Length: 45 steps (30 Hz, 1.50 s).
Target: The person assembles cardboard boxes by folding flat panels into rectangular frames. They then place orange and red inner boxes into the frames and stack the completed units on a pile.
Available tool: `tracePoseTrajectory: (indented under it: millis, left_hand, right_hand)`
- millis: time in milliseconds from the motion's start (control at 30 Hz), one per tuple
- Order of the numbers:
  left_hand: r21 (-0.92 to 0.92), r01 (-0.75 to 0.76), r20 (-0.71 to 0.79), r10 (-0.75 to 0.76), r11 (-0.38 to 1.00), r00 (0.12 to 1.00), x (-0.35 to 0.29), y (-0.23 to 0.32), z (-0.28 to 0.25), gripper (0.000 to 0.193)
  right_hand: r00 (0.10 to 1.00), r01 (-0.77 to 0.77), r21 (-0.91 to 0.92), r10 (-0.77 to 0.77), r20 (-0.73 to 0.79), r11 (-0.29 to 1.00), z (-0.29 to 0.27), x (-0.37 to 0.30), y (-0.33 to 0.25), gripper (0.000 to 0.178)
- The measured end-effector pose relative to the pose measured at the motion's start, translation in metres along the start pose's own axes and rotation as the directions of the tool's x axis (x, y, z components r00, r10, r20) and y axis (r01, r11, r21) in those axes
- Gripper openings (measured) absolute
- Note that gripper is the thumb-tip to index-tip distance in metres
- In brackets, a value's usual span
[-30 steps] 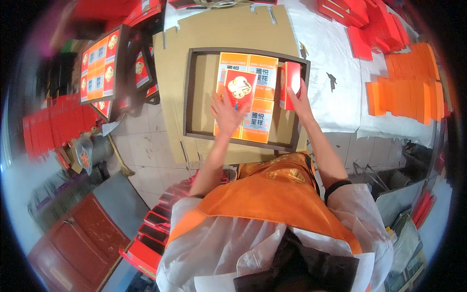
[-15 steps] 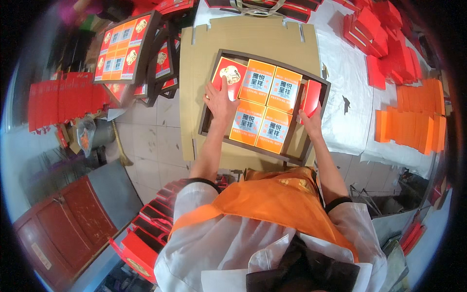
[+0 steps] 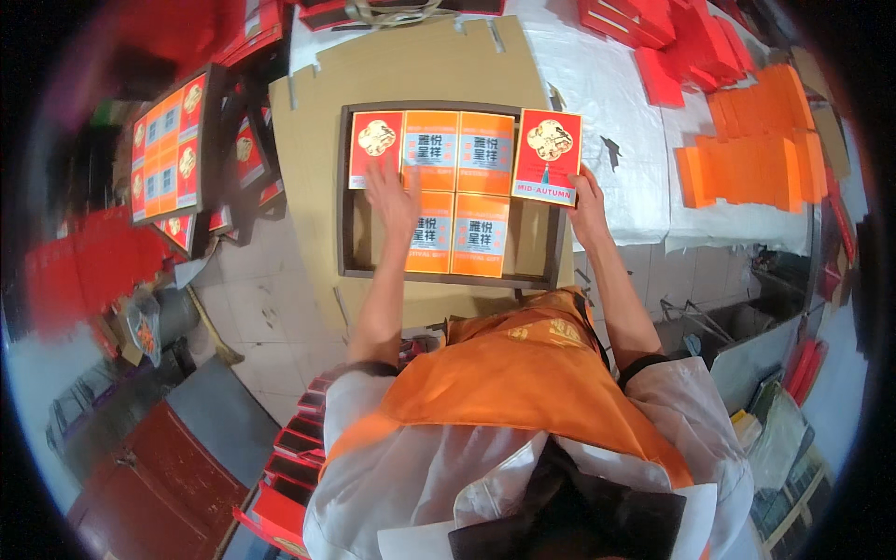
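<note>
A dark brown tray lies in front of me, holding several orange boxes with pale blue panels. A red box with a gold flower fills its upper left corner. Spread over the lower edge of that box and the orange one beside it is my left hand, fingers apart. My right hand pinches the lower right corner of a second red box, which is face up and overlaps the tray's right rim. Bare tray floor shows at the lower left and lower right.
Cardboard lies under the tray. Filled trays are stacked at the left. Orange box pieces and red boxes sit on the white-covered table at the right. Dark-topped red cases stand low at my left.
The right-hand red box has turned from tilted on its side to face up. My left hand has slid down the left red box. My view has turned, so the tray appears straighter.
</note>
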<state>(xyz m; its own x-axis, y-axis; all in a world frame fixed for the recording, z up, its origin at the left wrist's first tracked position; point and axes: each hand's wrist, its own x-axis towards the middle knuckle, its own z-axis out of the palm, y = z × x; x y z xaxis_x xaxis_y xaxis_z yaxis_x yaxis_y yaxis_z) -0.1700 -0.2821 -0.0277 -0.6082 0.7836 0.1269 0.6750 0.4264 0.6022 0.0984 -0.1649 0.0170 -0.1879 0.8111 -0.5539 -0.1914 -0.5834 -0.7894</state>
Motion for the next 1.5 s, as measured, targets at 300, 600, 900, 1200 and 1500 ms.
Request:
tracePoseTrajectory:
  millis: [300,600,900,1200,1500]
  left_hand:
    - [-0.503,0.714,0.754,-0.156,0.487,0.638,-0.087,0.12,0.025,0.055]
    - [-0.461,0.855,0.85,-0.16,0.236,0.503,-0.078,0.114,0.046,0.04]
    - [-0.148,0.099,0.393,-0.033,0.984,0.919,-0.066,0.124,0.046,0.051]
    - [0.061,-0.473,0.439,0.402,0.879,0.803,-0.044,0.13,0.087,0.062]
    - [0.159,-0.634,0.621,0.423,0.757,0.66,-0.011,0.126,0.119,0.065]
  right_hand:
    - [0.975,-0.221,0.178,0.21,0.079,0.959,-0.005,-0.057,0.041,0.04]
    - [0.995,-0.093,-0.166,0.089,-0.036,0.982,0.004,-0.048,0.02,0.049]
    - [0.901,0.321,-0.813,-0.422,0.103,0.486,-0.001,0.039,0.034,0.047]
    - [0.895,0.296,-0.954,-0.364,0.259,0.049,-0.026,0.044,0.027,0.048]
    - [0.872,0.489,-0.723,-0.264,0.412,0.488,-0.069,0.076,0.043,0.058]
